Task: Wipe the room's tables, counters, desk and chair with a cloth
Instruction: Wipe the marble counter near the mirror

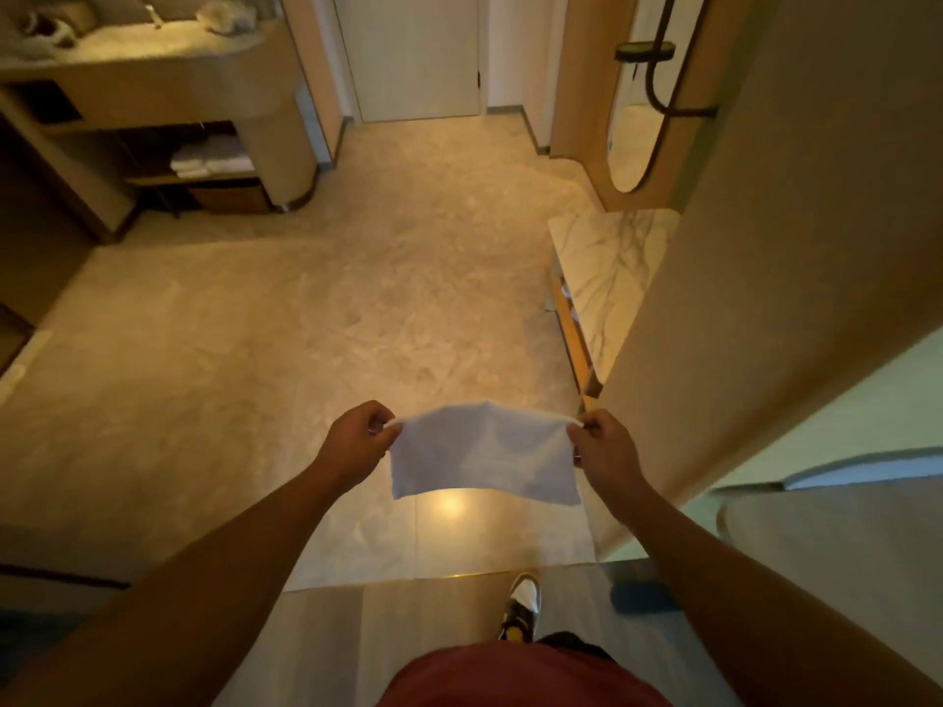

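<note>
Red cloth of the person's shirt [520,676] fills the bottom middle of the frame, with one shoe [521,607] just above it on the floor. Pale marble floor [286,349] takes up most of the middle of the frame. A curved beige wall [796,247] runs down the right side. At the upper left stands a rounded vanity counter [168,68], with folded white towels [212,158] on a shelf beneath it. A white door [413,53] is at the top middle, and an oval mirror [643,94] at the upper right. Below the mirror, a marble-topped desk [607,278] sits against the wall at the right of centre.

Both bare arms reach forward from the bottom corners. Between them, in the lower middle of the frame, a white cloth [485,456] hangs spread out in the air above the floor. The left hand [360,441] pinches its upper left corner, fingers curled on the fabric. The right hand [604,446] pinches the upper right corner the same way. The hands are held apart, with the top edge of the cloth taut between them.
</note>
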